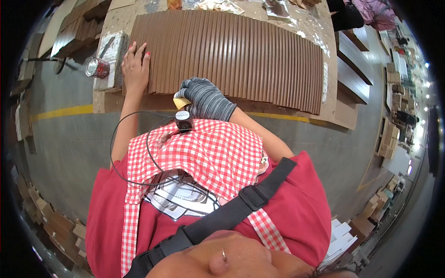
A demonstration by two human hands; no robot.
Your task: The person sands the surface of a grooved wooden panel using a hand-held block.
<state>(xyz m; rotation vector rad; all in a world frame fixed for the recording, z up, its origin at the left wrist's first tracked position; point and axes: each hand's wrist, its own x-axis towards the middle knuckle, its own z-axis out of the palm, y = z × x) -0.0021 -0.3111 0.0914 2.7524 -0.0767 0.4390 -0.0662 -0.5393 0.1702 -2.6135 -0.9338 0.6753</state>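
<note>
A wide row of brown wooden strips (222, 58) lies side by side on the worktable, their long sides running away from me. At its left end my left hand (135, 69) rests bare, fingers stretched out over the outermost strips. My right hand (204, 98) wears a grey striped knit glove and is closed at the near ends of the strips, left of the row's middle. Out of its fingers sticks a small yellow pad (180, 103), like a sponge or folded abrasive; its exact kind is unclear. The fingertips of the glove are partly hidden.
Left of the row stands a stained white block (112, 60) bearing a jar (97, 68) of dark red contents and a flat dark tool (107, 47). Rags (220, 6) lie at the table's far edge. Stacked boards (354, 69) stand to the right. A black cable (112, 148) loops before my apron.
</note>
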